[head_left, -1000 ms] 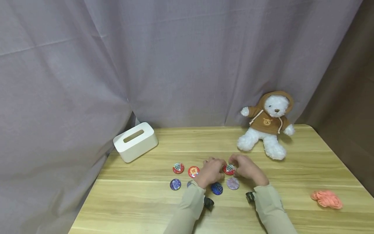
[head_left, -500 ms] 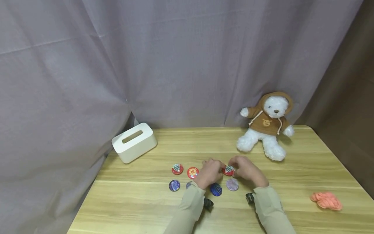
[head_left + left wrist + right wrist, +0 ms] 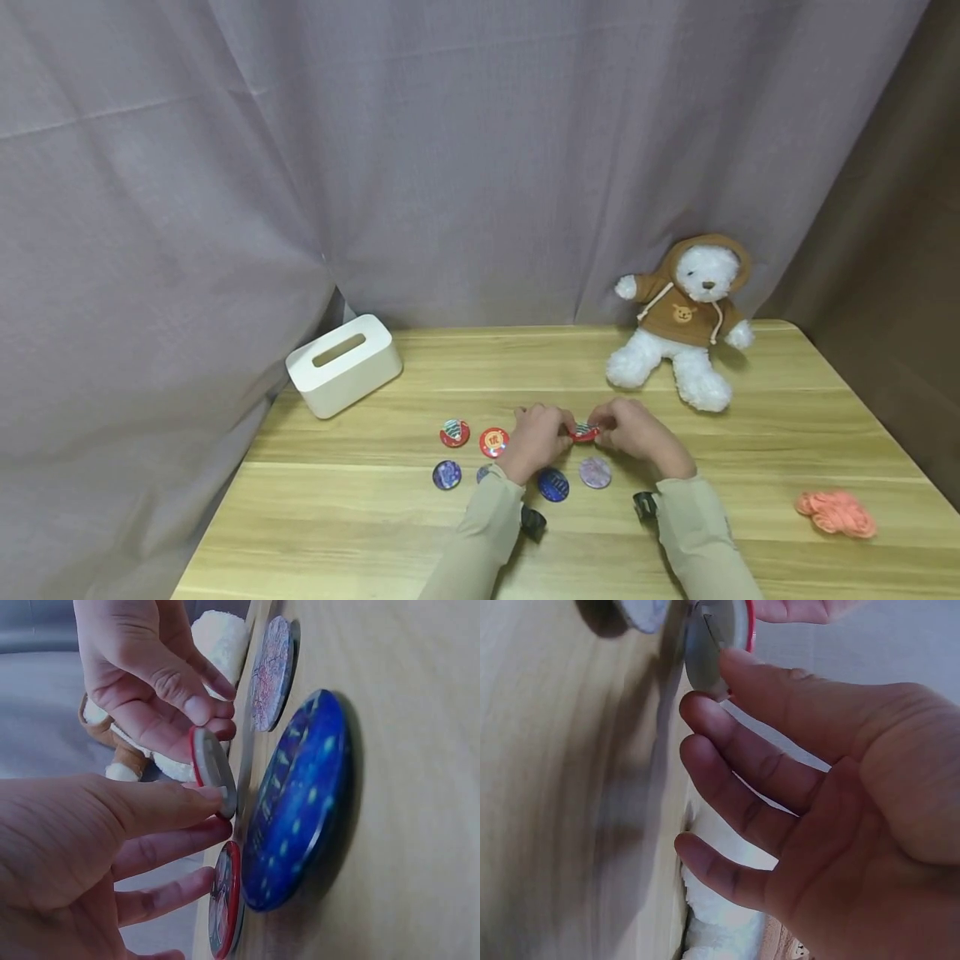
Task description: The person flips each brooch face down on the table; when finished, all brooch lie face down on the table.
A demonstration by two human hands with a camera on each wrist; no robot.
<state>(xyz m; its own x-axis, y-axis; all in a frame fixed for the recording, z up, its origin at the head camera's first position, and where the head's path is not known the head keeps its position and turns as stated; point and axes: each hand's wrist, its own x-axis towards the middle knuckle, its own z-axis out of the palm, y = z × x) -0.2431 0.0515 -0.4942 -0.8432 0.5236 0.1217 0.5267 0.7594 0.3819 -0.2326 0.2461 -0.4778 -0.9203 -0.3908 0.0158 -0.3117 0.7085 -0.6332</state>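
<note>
A red pin badge with a green-and-white tree print [image 3: 584, 432] is held up on edge between my two hands. My left hand [image 3: 536, 440] pinches one side of it between thumb and finger. On the other side, the thumb and forefinger of my right hand [image 3: 636, 435] pinch its rim. The badge's grey back [image 3: 707, 646], with a pin on it, faces the camera in the right wrist view. A dark blue badge [image 3: 296, 802] and a pale pink-purple badge [image 3: 595, 472] lie flat just in front of the hands.
To the left lie another tree badge [image 3: 454, 433], a red-and-gold badge [image 3: 494, 442] and a purple-blue badge [image 3: 447, 475]. A white tissue box [image 3: 347, 367] stands back left, a teddy bear [image 3: 682, 321] back right. Coral yarn [image 3: 836, 512] lies at the right.
The tree badge between my hands, flatter before with its face up, is now tilted up on edge. Both hands have stayed in nearly the same place.
</note>
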